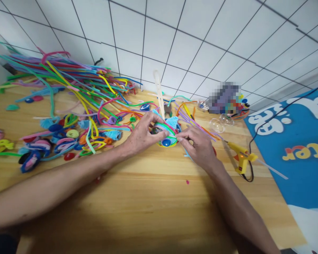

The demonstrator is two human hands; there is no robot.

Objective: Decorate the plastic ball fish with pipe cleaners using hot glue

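My left hand is wrapped round the left side of a small, rounded pipe-cleaner craft in green, pink and light blue. A blue round piece sits on its front, and a light-blue cone stands on its top. At the craft's right edge, my right hand has thumb and forefinger pinched together; whether something thin is between them I cannot make out. Just behind the craft, a pale stick points up toward the wall. Dark-jawed pliers lie partly hidden behind my hands.
A big bundle of coloured pipe cleaners lies at the back left. Coiled pipe-cleaner pieces are scattered before it. Rightward, a yellow glue gun with a black cord rests near clear plastic balls. White tiles rise behind the wooden table.
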